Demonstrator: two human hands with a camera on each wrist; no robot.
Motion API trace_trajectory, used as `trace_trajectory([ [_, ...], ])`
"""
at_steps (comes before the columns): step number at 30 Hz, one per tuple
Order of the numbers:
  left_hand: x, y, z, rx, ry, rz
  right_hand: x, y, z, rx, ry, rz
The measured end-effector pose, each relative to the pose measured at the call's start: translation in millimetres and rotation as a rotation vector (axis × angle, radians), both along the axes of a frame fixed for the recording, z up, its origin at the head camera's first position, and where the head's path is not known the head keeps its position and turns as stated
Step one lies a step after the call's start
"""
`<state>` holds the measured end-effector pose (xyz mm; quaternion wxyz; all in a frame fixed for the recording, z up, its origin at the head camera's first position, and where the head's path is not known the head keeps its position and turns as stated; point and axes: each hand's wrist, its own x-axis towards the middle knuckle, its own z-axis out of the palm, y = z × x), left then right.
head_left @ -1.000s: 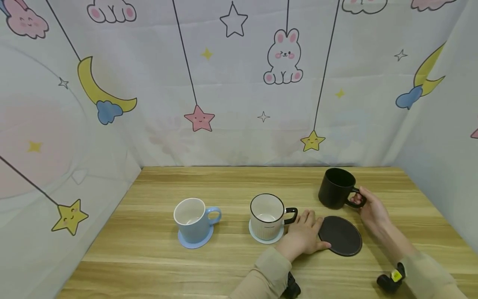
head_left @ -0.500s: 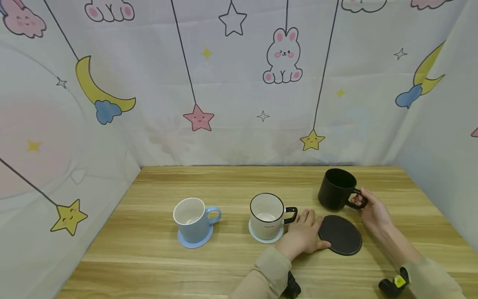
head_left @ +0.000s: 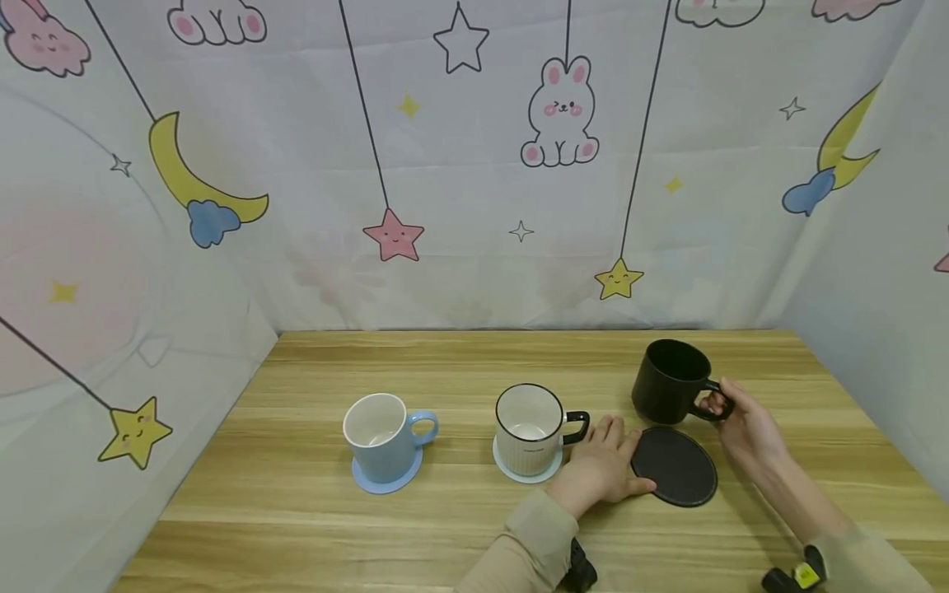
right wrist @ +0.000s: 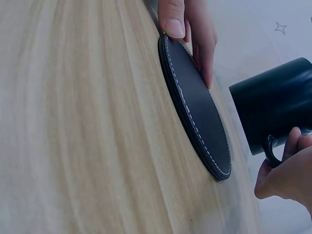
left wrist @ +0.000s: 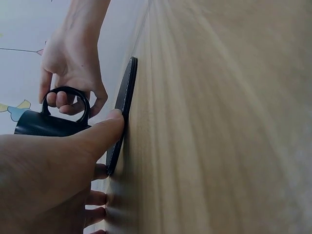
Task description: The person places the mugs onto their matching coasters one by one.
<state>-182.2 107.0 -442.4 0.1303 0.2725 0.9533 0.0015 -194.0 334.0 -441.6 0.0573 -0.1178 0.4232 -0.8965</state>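
Note:
My right hand (head_left: 752, 432) grips the handle of a black mug (head_left: 670, 383), fingers curled through it. In the right wrist view the mug (right wrist: 278, 102) hangs off the table, its bottom apart from the coaster. A round black coaster (head_left: 675, 467) with white edge stitching lies flat on the table, nearer me than the mug; its edge looks layered. My left hand (head_left: 600, 461) rests palm down left of this coaster, fingers spread and fairly straight. Its thumb (right wrist: 174, 27) touches the coaster's top near the rim, and its index finger lies along the far edge.
Left of my left hand, a white ribbed mug (head_left: 528, 432) with black rim and handle stands on a pale coaster (head_left: 511, 471). Farther left is a light-blue mug (head_left: 381, 445) on a blue coaster (head_left: 385, 486). A printed cloth (head_left: 460, 288) walls the wooden table (head_left: 296, 543).
My right hand has brought the black mug slightly nearer me and to the right, toward the black coaster. The left hand and coaster stay where they were.

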Motion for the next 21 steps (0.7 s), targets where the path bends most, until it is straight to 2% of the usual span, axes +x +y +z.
trace_trajectory([
  [8, 0.2, 0.3, -0.8, -0.002, -0.004, 0.003, 5.4, 0.1, 0.2, -0.073, 0.017, 0.036],
  [21, -0.5, 0.1, -2.4, -0.003, 0.001, -0.006, 20.2, -0.6, 2.7, -0.054, 0.028, 0.079],
])
